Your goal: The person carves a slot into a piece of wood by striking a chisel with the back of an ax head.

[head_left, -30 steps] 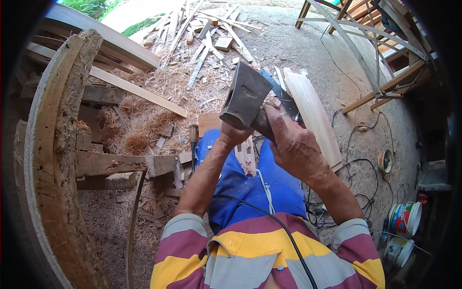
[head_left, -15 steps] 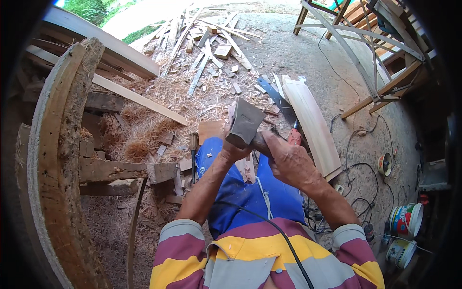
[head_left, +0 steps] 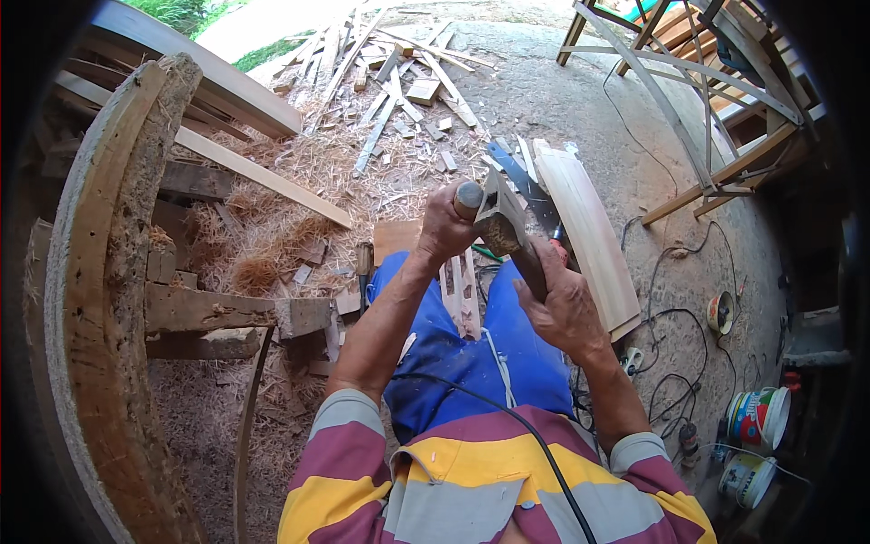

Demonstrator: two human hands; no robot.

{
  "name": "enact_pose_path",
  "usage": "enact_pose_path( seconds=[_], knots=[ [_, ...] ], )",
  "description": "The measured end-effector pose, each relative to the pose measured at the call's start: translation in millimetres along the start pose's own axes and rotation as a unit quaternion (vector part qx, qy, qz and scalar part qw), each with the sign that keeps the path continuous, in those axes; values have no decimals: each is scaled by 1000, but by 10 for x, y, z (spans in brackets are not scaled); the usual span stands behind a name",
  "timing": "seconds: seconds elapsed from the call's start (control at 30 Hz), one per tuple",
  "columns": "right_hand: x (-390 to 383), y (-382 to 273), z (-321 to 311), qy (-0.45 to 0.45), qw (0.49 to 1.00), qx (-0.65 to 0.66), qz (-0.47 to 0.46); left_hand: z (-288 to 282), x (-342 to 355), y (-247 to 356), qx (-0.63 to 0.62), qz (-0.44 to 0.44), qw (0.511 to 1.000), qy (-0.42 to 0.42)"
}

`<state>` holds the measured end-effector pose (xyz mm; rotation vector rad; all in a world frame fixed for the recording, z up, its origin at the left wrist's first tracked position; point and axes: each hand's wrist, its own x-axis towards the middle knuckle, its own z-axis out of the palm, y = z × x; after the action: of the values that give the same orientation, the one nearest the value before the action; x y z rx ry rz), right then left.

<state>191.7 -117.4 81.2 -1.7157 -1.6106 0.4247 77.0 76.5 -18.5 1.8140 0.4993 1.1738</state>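
My left hand [head_left: 443,228] is closed round a round-ended tool handle [head_left: 468,198]. My right hand [head_left: 564,306] grips the wooden shaft of a heavy metal axe-like head [head_left: 497,220], which is tilted beside the left hand. A pale wooden piece with cut slots [head_left: 462,304] lies between my blue-clad legs. Behind my right hand a red power drill [head_left: 557,247] is partly visible, near a dark saw blade [head_left: 526,181] and a long pale board [head_left: 584,240]. A wooden-handled tool [head_left: 364,265] stands left of my legs.
A thick curved timber [head_left: 109,272] with a crosspiece [head_left: 208,308] fills the left. Offcuts [head_left: 424,89] and shavings [head_left: 263,236] cover the ground ahead. A wooden frame [head_left: 689,186] stands at right, with cables [head_left: 671,313] and paint buckets [head_left: 757,417] below it.
The metal head has turned from face-up to tilted and moved slightly right. My left hand has risen, revealing the round handle end in it; my right hand has shifted lower on the shaft.
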Motion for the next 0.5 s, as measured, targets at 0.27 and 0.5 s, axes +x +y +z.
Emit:
enact_pose_path(
  seconds=[0.27, 0.5],
  knots=[
    [-25, 68, 84, -14, 1000, 13, 10, -10, -8, -15, -5, 6, 1000, 20],
    [-38, 7, 56, -18, 999, 28, 28, -12, -213, 11, 12, 17, 1000, 7]
  ],
)
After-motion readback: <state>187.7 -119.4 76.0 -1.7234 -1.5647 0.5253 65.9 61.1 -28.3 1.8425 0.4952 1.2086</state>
